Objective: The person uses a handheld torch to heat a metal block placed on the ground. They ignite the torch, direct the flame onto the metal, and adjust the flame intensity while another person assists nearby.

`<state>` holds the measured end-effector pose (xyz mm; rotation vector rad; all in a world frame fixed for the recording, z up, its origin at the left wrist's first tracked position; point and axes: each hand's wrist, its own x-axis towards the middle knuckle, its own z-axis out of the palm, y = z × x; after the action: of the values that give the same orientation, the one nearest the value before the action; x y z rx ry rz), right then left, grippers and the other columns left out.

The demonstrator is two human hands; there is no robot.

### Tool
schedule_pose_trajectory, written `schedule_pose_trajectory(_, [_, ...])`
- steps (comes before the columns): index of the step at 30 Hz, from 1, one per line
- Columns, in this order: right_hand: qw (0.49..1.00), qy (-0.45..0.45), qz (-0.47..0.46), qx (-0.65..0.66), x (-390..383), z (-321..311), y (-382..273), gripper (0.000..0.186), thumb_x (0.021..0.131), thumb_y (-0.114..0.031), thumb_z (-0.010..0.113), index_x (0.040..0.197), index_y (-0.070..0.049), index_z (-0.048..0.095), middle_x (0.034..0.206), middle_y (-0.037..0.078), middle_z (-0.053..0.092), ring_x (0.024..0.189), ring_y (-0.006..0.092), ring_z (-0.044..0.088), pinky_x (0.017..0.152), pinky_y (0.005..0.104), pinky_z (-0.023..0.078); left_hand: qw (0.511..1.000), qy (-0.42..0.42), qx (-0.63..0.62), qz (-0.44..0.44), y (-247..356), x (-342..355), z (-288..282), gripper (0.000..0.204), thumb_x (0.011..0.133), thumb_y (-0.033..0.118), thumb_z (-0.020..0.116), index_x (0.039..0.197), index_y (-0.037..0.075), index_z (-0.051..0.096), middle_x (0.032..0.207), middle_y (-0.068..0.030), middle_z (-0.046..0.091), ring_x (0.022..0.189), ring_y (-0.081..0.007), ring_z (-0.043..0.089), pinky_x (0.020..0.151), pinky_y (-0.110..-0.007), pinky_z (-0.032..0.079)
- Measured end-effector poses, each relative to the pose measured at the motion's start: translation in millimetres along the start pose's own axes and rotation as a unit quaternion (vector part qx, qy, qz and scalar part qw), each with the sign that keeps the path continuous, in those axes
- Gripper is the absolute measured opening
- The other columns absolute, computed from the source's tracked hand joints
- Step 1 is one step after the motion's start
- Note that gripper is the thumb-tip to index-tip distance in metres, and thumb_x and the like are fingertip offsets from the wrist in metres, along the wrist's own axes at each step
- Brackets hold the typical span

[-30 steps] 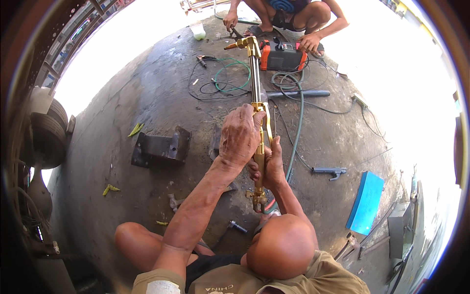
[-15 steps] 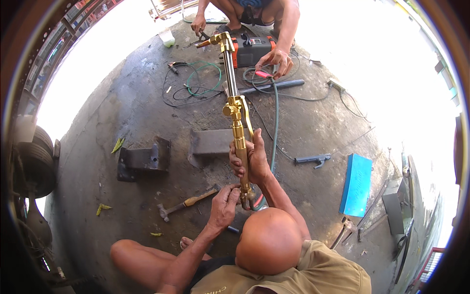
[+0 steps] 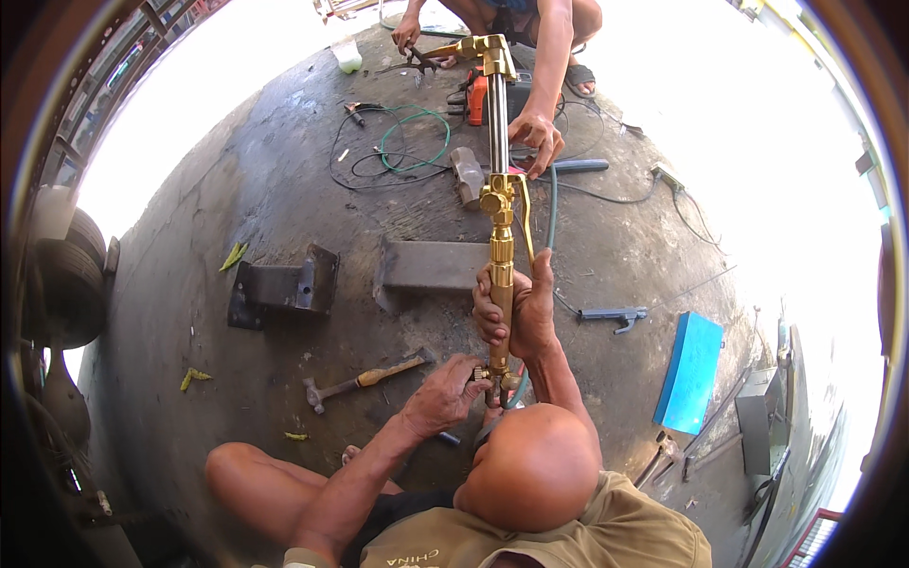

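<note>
A brass cutting torch (image 3: 502,248) stands almost upright in the picture, its angled head (image 3: 494,55) at the far end. My right hand (image 3: 526,308) is wrapped round its handle, the thumb close to the long brass lever (image 3: 526,222). Lower down, my left hand (image 3: 443,393) is closed with fingers and thumb at a small valve knob (image 3: 480,374) on the torch's base. A greenish hose (image 3: 553,213) runs close to the torch; part of it hides behind my right hand and arm.
Opposite, a crouching person holds a dark plier-like tool (image 3: 417,62) and reaches one hand (image 3: 538,142) towards the hose. Around lie a sledgehammer head (image 3: 467,177), steel pieces (image 3: 284,287) (image 3: 431,264), a hammer (image 3: 365,381), an electrode holder (image 3: 614,315) and a blue box (image 3: 689,372).
The torch and both my hands have shifted right in the picture, the view itself moving slightly. My left fingers have come onto the valve knob. The other person's reaching hand is lower along the hose.
</note>
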<state>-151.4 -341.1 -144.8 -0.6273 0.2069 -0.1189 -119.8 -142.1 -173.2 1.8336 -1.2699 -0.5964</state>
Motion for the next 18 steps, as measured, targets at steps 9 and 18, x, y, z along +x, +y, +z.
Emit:
schedule_pose_trajectory(9, [1.0, 0.005, -0.027, -0.001, -14, 0, -17, 0.09, 0.084, -0.092, 0.019, 0.09, -0.008, 0.049, 0.058, -0.001, 0.045, 0.037, 0.0068, 0.04, 0.034, 0.0219, 0.036, 0.997, 0.045, 0.014, 0.058, 15, 10, 18, 0.038, 0.086, 0.014, 0.075, 0.114, -0.001, 0.054, 0.095, -0.0203, 0.058, 0.084, -0.041, 0.062, 0.07, -0.046, 0.052])
schedule_pose_trajectory(18, [0.995, 0.028, -0.081, 0.049, -29, -14, -35, 0.087, 0.087, -0.09, 0.02, 0.089, -0.007, 0.047, 0.054, 0.0, 0.039, 0.034, 0.0075, 0.036, 0.03, 0.0224, 0.032, 1.0, 0.014, -0.023, 0.012, 30, 28, 31, 0.027, 0.098, 0.022, 0.062, 0.101, -0.002, 0.051, 0.091, -0.0219, 0.057, 0.081, -0.0412, 0.062, 0.068, -0.046, 0.053])
